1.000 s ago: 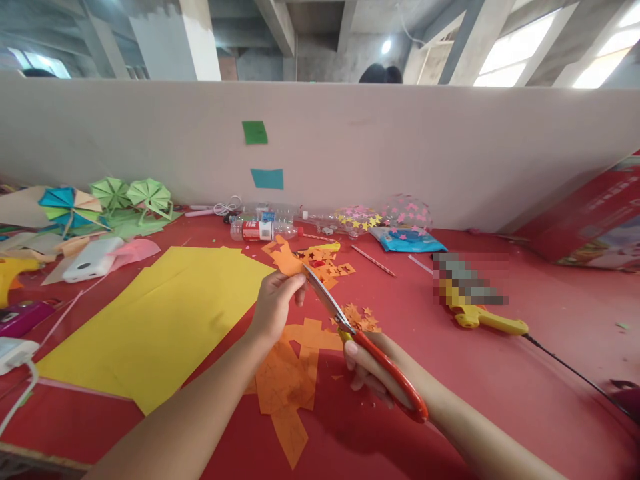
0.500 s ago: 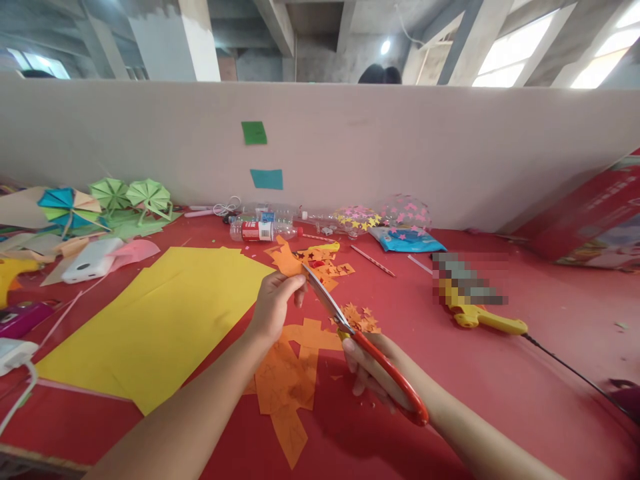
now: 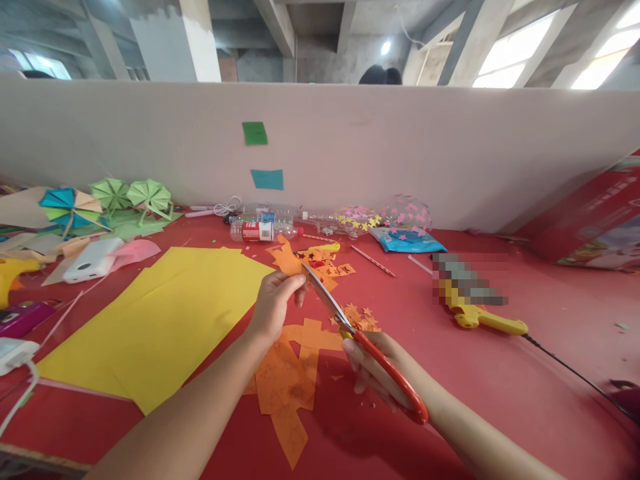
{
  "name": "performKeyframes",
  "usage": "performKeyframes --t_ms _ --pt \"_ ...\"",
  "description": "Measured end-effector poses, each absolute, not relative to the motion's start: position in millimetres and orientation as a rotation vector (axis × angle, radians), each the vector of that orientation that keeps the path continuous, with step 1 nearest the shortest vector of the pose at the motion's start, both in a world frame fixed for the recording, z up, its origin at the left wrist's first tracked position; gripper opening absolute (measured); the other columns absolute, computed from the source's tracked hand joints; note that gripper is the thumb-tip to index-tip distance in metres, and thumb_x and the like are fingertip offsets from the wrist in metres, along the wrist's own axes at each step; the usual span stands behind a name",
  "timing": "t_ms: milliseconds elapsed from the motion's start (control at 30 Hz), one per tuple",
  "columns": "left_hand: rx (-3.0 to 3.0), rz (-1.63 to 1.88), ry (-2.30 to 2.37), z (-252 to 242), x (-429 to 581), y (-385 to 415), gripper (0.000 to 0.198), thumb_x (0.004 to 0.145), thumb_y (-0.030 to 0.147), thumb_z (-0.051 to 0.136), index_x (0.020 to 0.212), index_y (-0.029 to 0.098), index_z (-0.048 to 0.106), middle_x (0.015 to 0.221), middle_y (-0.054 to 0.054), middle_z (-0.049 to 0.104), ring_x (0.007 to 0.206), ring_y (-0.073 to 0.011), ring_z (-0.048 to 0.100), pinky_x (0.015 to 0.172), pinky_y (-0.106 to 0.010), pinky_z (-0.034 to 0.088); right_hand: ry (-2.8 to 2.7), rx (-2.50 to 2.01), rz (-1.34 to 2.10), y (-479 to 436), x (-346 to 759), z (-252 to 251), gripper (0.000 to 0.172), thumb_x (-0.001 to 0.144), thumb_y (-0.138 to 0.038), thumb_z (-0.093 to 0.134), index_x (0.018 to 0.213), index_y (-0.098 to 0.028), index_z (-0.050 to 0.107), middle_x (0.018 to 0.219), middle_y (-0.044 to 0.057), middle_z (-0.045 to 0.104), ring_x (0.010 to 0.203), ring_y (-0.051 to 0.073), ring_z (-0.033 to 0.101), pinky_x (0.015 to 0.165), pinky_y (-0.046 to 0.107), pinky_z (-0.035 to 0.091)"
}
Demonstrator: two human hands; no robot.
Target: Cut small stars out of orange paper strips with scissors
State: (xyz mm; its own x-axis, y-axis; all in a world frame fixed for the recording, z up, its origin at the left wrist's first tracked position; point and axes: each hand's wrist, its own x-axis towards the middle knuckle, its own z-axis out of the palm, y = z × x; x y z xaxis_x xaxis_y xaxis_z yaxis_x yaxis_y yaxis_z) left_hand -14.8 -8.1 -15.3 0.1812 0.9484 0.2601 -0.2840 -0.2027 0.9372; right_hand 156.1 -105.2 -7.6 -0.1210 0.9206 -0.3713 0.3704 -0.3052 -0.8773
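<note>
My left hand (image 3: 277, 300) pinches a small piece of orange paper (image 3: 284, 255) above the red table. The fingers of my right hand (image 3: 377, 370) are wrapped around red-handled scissors (image 3: 393, 373). The scissor blades point up and left, their tips at the orange paper beside my left thumb. Beneath my hands lie orange paper scraps (image 3: 283, 383), some with pencilled outlines. A pile of small orange paper stars (image 3: 363, 317) sits just beyond the scissors' pivot. Farther back is an orange strip with star-shaped holes (image 3: 320, 255).
Yellow paper sheets (image 3: 165, 313) lie to the left, near a white device (image 3: 93, 260) and folded paper umbrellas (image 3: 150, 195). Plastic bottles (image 3: 257, 231) and a blue packet (image 3: 407, 240) stand along the partition. A yellow glue gun (image 3: 493, 323) with a cord lies right.
</note>
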Motion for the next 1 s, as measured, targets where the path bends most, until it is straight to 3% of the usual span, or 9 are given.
performKeyframes --t_ms 267,533,700,1000 --pt "1.258 1.387 0.8 -9 -16 -8 0.022 0.079 0.025 0.058 0.058 0.017 0.059 0.054 0.002 0.058 0.053 -0.0108 0.053 0.061 -0.026 0.042 -1.41 -1.617 1.402 -107 154 -6 0.051 0.074 -0.067 0.056 0.058 -0.022 0.037 0.035 -0.011 0.033 0.026 0.005 0.035 0.03 0.018 0.029" --pt "1.218 1.45 0.862 -10 -17 -5 0.017 0.079 0.026 0.058 0.064 0.018 0.056 0.054 0.004 0.057 0.052 -0.0098 0.051 0.059 -0.025 0.039 -1.468 -1.652 1.45 -106 157 -3 0.053 0.071 -0.07 0.057 0.059 -0.021 0.039 0.042 -0.007 0.044 0.028 0.005 0.04 0.025 0.015 0.023" --pt "1.285 1.436 0.875 -9 -17 -6 0.021 0.081 0.026 0.055 0.061 0.019 0.051 0.053 0.004 0.054 0.053 -0.0103 0.049 0.059 -0.026 0.037 -1.479 -1.677 1.461 -106 161 -5 0.054 0.072 -0.073 0.052 0.063 -0.02 0.044 0.045 -0.006 0.05 0.027 0.003 0.033 0.026 0.015 0.025" --pt "1.466 1.396 0.908 -5 -20 -7 0.024 0.081 0.026 0.052 0.058 0.02 0.051 0.051 0.004 0.051 0.054 -0.0113 0.047 0.06 -0.025 0.038 -1.497 -1.65 1.448 -105 161 -5 0.056 0.07 -0.074 0.055 0.065 -0.02 0.043 0.047 -0.006 0.048 0.034 0.005 0.041 0.028 0.013 0.027"
